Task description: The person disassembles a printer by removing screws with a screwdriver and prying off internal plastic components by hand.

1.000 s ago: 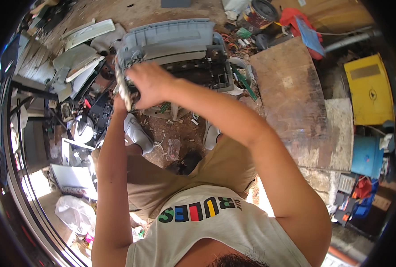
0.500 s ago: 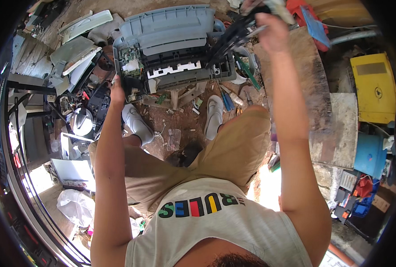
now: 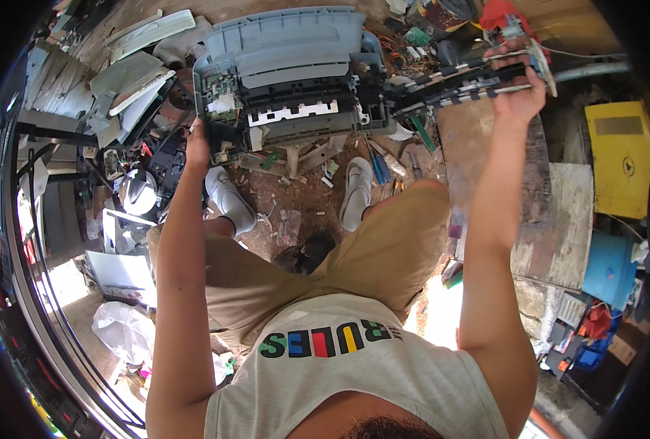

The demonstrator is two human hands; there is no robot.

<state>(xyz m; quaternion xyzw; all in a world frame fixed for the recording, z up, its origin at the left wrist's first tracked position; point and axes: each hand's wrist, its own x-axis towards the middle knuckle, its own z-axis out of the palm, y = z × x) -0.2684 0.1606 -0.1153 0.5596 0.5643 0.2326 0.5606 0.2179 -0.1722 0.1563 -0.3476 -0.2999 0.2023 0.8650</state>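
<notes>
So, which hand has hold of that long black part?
The right hand grips the long black part near its right-hand end; the left hand is instead at the left edge of the opened grey machine.

Right hand (image 3: 521,101) moved from left end of blue-grey plastic machine housing (image 3: 288,69) to far right, now gripping outer end of long black assembly with metal rods (image 3: 464,84), swung out rightward. White toothed strip (image 3: 293,112) now exposed.

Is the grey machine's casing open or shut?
The grey casing is open: a green circuit board and a white notched strip show exposed inside it.
</notes>
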